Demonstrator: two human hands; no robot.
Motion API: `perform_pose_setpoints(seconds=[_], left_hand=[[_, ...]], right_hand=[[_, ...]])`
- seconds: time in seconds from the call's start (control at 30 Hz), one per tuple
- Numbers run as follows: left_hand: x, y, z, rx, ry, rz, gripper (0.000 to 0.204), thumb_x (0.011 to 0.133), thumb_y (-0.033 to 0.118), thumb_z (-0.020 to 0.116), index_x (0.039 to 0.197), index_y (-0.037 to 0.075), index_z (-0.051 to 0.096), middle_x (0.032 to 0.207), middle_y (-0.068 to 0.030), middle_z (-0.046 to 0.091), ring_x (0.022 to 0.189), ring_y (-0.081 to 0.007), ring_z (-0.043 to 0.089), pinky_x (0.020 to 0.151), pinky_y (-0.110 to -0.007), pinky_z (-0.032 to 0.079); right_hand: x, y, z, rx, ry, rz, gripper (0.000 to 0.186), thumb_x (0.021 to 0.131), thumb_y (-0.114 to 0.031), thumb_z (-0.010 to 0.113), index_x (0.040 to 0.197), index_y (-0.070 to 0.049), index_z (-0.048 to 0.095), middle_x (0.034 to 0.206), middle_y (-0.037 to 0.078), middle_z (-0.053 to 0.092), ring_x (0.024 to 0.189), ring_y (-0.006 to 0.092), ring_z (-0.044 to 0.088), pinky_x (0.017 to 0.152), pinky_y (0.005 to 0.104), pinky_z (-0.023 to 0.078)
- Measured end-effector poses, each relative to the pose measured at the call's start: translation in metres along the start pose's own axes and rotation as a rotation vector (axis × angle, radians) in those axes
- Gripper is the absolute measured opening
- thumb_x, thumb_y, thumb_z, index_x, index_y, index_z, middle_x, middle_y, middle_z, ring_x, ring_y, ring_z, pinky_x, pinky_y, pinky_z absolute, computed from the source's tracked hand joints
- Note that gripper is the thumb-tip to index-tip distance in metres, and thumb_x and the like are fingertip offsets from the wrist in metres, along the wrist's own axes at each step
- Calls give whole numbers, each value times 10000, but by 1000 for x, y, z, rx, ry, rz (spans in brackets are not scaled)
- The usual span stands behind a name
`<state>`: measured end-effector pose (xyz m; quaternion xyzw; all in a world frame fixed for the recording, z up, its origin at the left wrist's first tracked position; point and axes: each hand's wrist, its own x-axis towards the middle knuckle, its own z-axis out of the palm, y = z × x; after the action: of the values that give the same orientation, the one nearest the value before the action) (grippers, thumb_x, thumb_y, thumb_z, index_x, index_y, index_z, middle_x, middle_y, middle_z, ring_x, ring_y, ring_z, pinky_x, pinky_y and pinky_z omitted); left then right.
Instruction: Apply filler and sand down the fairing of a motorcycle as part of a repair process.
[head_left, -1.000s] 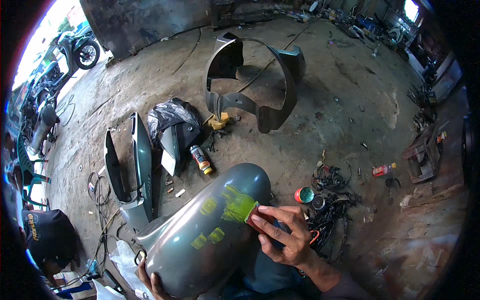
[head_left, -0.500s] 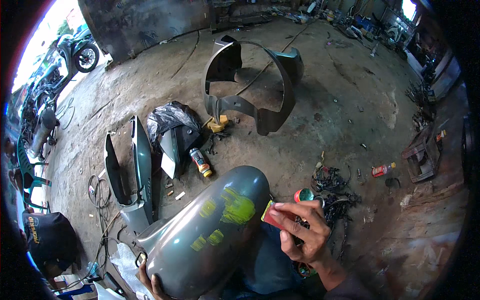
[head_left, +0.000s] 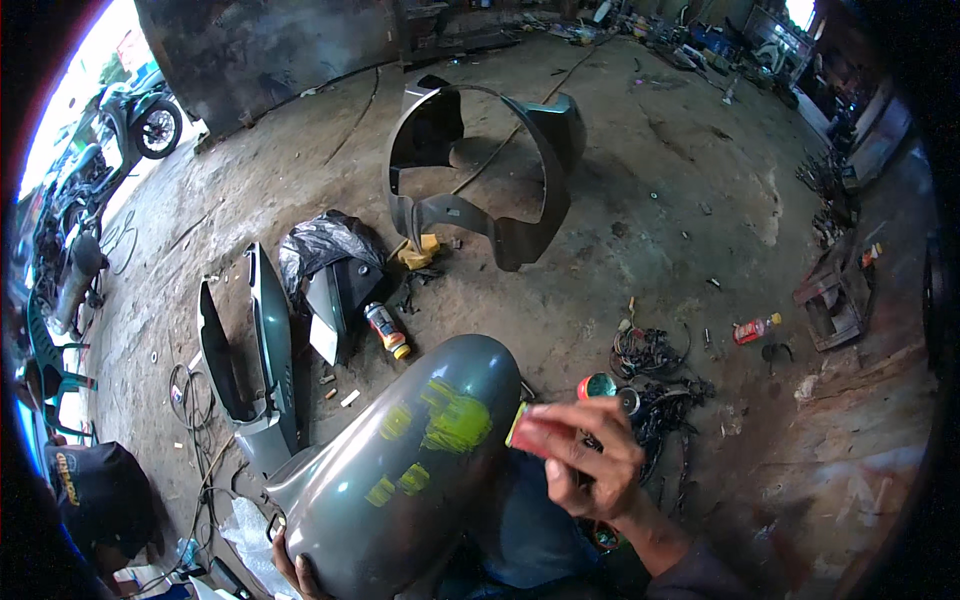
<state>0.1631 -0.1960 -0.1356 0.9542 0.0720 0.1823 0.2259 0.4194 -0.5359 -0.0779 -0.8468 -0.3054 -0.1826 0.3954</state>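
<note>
A grey motorcycle fender [head_left: 350,510] lies slanted across my lap, with patches of yellow-green putty [head_left: 458,424] smeared on its upper surface. My left hand [head_left: 294,568] grips its lower left edge; the fingers curl round the rim and the thumb is hidden. To the right of the fender, my right hand [head_left: 600,455] pinches a small red putty spreader [head_left: 530,434] between thumb and fingers. Yellow-green putty coats the spreader's left edge, which is held just off the fender. Behind the right hand stands an open can [head_left: 598,387] with greenish contents.
A large grey fairing [head_left: 480,215] stands on the floor ahead. A long grey side panel [head_left: 270,350], a black plastic bag [head_left: 325,250] and a bottle [head_left: 387,330] lie to the left. Tangled wiring [head_left: 650,370] and a red-labelled bottle [head_left: 757,328] lie right. A person in a dark cap [head_left: 100,495] is at lower left.
The whole view has shifted slightly, so most things appear a little further left. My right hand still holds the spreader beside the fender; the putty patches look the same.
</note>
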Motion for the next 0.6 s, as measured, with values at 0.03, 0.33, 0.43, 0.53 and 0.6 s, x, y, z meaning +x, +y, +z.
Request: perform_pose_setpoints(seconds=[0.03, 0.33, 0.43, 0.53, 0.6], left_hand=[[-1, 0, 0, -7, -1, 0, 1389, 606, 404, 1057, 1711, 182, 245, 1744, -290, 235, 1572, -533, 304, 1239, -686, 324], [-5, 0, 0, -24, -14, -39, 1419, 587, 404, 1063, 1708, 159, 229, 1750, -283, 224, 1578, -523, 300, 1249, -668, 320], [-4, 0, -1, -33, -26, -63, 1438, 571, 397, 1069, 1706, 144, 223, 1755, -278, 215, 1583, -513, 296, 1260, -656, 312], [-6, 1, -3, -43, -34, -79, 1456, 556, 390, 1075, 1703, 130, 217, 1760, -273, 206, 1588, -503, 292, 1271, -644, 303], [-6, 0, -2, -51, -43, -87, 1469, 545, 385, 1079, 1702, 120, 214, 1763, -269, 200, 1591, -496, 290, 1278, -636, 297]], right_hand=[[0, 4, 1, 6, 47, 34, 363, 901, -189, 654, 1191, -104, 856, 1252, 83, 765, 1032, 270, 663, 929, 414, 572], [-2, 23, 32, 54, 31, -34, 386, 982, -187, 708, 1357, -149, 791, 1413, 55, 710, 1110, 258, 640, 1020, 396, 530], [-11, 22, 36, 54, 63, -21, 379, 978, -180, 711, 1345, -138, 795, 1394, 52, 724, 1101, 258, 649, 1018, 394, 529], [-15, 20, 32, 16, 85, -25, 363, 933, -175, 686, 1260, -119, 832, 1308, 75, 752, 1034, 272, 659, 960, 400, 547], [-10, 21, 28, 11, 103, -26, 363, 931, -173, 685, 1258, -118, 832, 1299, 75, 754, 1026, 273, 659, 957, 399, 546]])
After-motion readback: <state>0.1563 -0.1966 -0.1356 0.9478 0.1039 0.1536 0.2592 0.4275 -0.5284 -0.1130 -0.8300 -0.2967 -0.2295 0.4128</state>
